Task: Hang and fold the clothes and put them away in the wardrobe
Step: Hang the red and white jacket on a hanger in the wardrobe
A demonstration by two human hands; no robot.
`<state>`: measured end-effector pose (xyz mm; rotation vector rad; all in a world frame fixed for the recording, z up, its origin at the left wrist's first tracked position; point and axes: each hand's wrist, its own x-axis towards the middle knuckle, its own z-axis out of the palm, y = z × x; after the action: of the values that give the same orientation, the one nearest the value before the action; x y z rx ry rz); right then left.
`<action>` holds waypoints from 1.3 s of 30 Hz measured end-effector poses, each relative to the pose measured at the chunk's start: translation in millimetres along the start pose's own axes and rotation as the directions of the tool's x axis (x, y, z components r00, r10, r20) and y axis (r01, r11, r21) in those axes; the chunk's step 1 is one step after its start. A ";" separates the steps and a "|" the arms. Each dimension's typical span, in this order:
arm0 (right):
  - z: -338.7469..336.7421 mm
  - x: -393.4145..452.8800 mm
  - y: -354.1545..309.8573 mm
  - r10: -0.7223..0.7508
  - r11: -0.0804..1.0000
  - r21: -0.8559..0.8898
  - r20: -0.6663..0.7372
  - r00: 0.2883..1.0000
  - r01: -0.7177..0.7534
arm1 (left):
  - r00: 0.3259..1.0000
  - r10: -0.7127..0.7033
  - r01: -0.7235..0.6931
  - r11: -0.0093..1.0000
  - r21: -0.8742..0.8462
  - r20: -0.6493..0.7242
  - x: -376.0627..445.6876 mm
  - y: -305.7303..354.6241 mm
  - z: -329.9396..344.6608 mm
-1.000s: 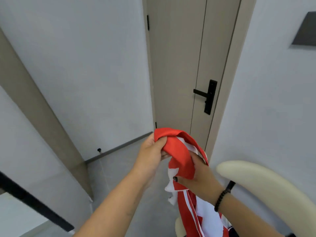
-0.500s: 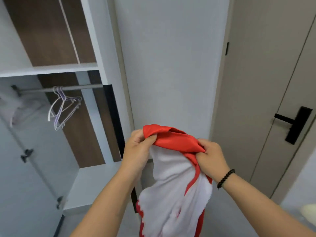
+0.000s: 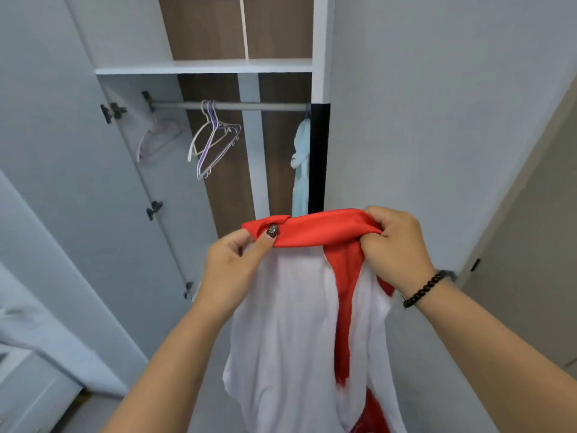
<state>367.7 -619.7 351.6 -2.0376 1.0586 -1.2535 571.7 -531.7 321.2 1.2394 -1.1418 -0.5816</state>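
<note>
A red and white garment (image 3: 296,323) hangs in front of me, its red band stretched across the top. My left hand (image 3: 237,264) pinches the band's left end between thumb and fingers. My right hand (image 3: 396,245), with a black bead bracelet at the wrist, grips the band's right end. Behind the garment stands the open wardrobe (image 3: 203,67) with a metal rail (image 3: 249,106). Empty wire hangers (image 3: 212,142) hang on the rail, and a pale blue garment (image 3: 301,170) hangs at its right end.
The wardrobe's open door (image 3: 78,182) stands at the left with hinges along its edge. A grey wall (image 3: 437,120) is on the right, with a beige room door (image 3: 530,276) at the far right. A white drawer unit (image 3: 25,385) sits at the lower left.
My view has swung left from the room door to the open wardrobe. Both hands have spread the red band apart and raised the garment, which now hangs open below them.
</note>
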 end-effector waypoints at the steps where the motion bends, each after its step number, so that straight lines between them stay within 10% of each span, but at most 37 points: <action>1: 8.4 5.2 4.8 0.018 1.000 0.011 0.027 0.999 -0.018 | 1.000 -0.017 0.016 0.999 0.036 0.012 3.9 -6.2 -6.3; 9: 71.2 39.7 1.7 0.064 0.962 0.228 0.354 0.933 -0.152 | 0.985 -0.012 0.050 0.974 0.219 -0.173 60.6 -26.1 -57.8; 20: 178.0 89.2 -32.1 -0.211 0.947 -0.135 0.420 0.883 0.291 | 0.866 0.038 0.019 0.994 0.109 -0.499 90.2 -44.5 -155.6; 28: 232.1 151.4 -70.7 0.173 0.834 0.411 0.438 0.882 -0.368 | 0.993 -0.115 0.112 0.973 0.201 0.003 146.1 -77.0 -230.5; 35: 256.7 172.6 -93.6 0.015 1.000 -0.006 0.126 0.992 -0.015 | 0.958 -0.108 -0.025 0.891 0.454 0.265 202.7 -112.3 -293.7; 39: 248.3 170.4 -89.4 -0.036 0.987 -0.144 0.213 0.976 0.068 | 0.954 -0.059 -0.113 0.838 0.534 0.294 221.3 -140.0 -312.4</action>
<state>667.4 -703.6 394.5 -2.2675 1.0327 -0.9817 966.8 -628.3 293.9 1.6559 -1.6590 -0.4397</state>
